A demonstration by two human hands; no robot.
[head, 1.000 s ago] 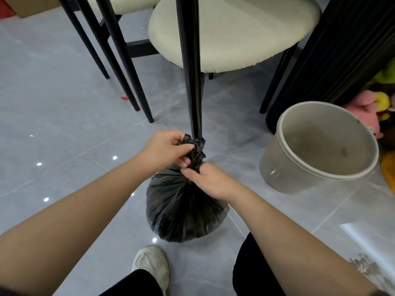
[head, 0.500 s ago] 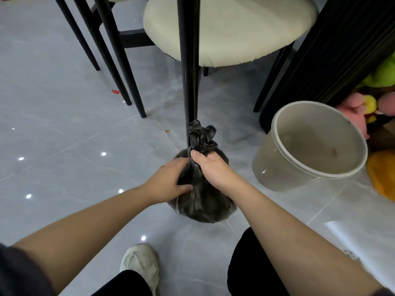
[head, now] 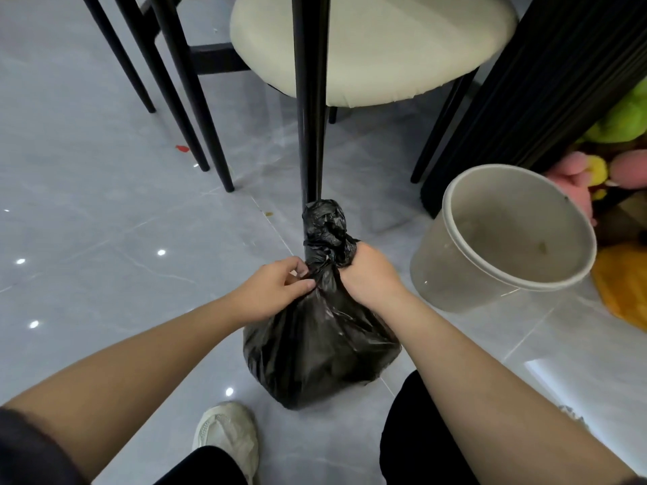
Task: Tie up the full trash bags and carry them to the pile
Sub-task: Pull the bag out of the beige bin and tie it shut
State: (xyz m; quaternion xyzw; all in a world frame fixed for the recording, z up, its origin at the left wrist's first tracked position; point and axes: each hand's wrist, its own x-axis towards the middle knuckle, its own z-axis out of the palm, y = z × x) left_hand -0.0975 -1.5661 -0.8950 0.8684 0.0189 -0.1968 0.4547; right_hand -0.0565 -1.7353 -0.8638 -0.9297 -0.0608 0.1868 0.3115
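Head view: a glossy grey tiled floor (head: pixel 87 222) reflects small ceiling lights. On it stands a chair with a round cream seat (head: pixel 385 47) and thin black legs; its front leg (head: pixel 310 99) comes straight down behind the bag. To the right is a black ribbed column (head: pixel 542 82), with pink, yellow and green plush toys (head: pixel 577 173) heaped behind it.

The black trash bag (head: pixel 322 351) is at the centre, full and rounded, just ahead of the person's white shoe (head: pixel 227 435). I cannot tell whether its bottom rests on the tiles. Its mouth is gathered into a bunched knot (head: pixel 327 232) that stands up above both hands.

The left hand (head: pixel 276 292) pinches the plastic at the bag's neck, just under the knot, between thumb and fingertips. The right hand (head: pixel 367 271) is clenched round the same neck from the other side, touching the knot's base.

A grey waste bin (head: pixel 455 267) stands near the bag on the right, without a liner, its open mouth facing the camera.
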